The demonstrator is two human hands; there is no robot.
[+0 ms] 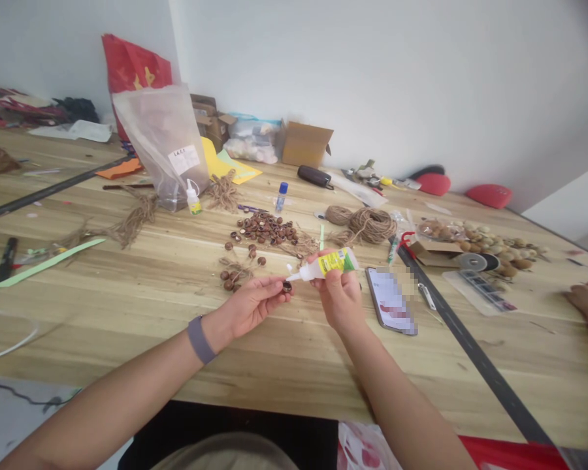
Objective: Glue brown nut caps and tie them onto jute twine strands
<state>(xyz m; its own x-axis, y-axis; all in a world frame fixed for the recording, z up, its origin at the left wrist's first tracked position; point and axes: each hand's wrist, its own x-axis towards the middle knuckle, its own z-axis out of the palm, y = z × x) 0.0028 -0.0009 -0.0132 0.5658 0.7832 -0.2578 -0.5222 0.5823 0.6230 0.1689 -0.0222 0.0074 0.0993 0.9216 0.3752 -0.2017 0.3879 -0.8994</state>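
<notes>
Head view, brown shell [287,286], at tip of left grip [255,301]

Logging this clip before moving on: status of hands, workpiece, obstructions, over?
Left hand holding small brown shell. Right hand gripping squeeze bottle. Nozzle at shell, contact unclear. No obstruction visible between.

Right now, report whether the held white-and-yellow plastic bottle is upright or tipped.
Tipped: the bottle points sideways, white nozzle at the brown hollow shell.
</notes>
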